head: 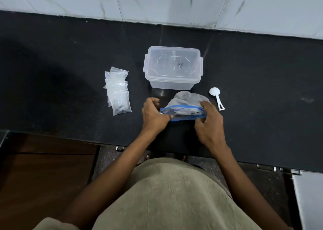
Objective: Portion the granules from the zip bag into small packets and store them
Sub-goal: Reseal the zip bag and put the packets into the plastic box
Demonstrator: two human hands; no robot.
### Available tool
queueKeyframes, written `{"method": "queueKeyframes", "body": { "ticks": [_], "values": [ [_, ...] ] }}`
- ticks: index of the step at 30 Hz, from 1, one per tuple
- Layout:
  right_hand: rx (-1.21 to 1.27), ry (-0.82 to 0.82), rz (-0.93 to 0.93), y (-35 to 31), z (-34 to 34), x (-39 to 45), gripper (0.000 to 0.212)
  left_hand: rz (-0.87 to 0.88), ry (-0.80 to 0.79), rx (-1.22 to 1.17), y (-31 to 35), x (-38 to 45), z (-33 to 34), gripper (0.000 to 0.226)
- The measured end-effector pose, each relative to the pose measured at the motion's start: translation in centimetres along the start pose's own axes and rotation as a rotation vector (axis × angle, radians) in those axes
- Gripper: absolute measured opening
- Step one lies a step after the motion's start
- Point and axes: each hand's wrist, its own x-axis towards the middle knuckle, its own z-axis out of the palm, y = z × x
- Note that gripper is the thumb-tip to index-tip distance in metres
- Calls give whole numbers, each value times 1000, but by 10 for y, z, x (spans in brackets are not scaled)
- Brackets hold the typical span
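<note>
The left hand [153, 115] pinches the left end of the zip bag [183, 107] at its blue strip. The right hand [208, 119] curls its fingers over the right end of the same strip. So both hands hold the bag, one at each end, and it sits right between them on the near part of the black counter [262, 90].

The blue strip runs left to right, from one hand to the other. The rest of the bag bulges away toward the far side. It looks soft, crinkly and see-through, with grey stuff inside. I think the strip must be pulled apart next, and both hands are equally close for that.

Just beyond the bag stands a clear plastic box [173, 67] with its lid on and clips at the sides. It looks hard and smooth. To the right, near the right hand, lies a white plastic scoop [216, 97] with a round bowl and a thin handle. To the left, apart from the left hand, lies a pile of small clear packets [118, 91], flat and shiny. The nearest one has something dark in it.
</note>
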Motion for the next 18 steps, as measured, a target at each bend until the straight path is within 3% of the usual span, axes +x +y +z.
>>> {"method": "queueKeyframes", "body": {
  "ticks": [3, 4, 7, 11, 15, 18],
  "values": [
    [2, 29, -10, -3, 0, -2, 56, 425, 282, 73, 11, -24, -10, 49],
    [-5, 39, -34, -4, 1, -2, 56, 583, 300, 49, 15, -32, -12, 41],
    [-29, 86, -119, -9, 4, -3, 50, 855, 110, 154, 19, -44, -7, 35],
    [9, 89, -175, -15, 1, -6, 52, 861, -4, 371, 14, -39, 4, 51],
    [121, 137, -166, -15, 0, -5, 38, 777, -47, 262, 22, -35, -2, 51],
    [107, 209, -128, -18, -3, -5, 17, 813, -138, 182, 25, -40, -8, 48]
  ]
}}
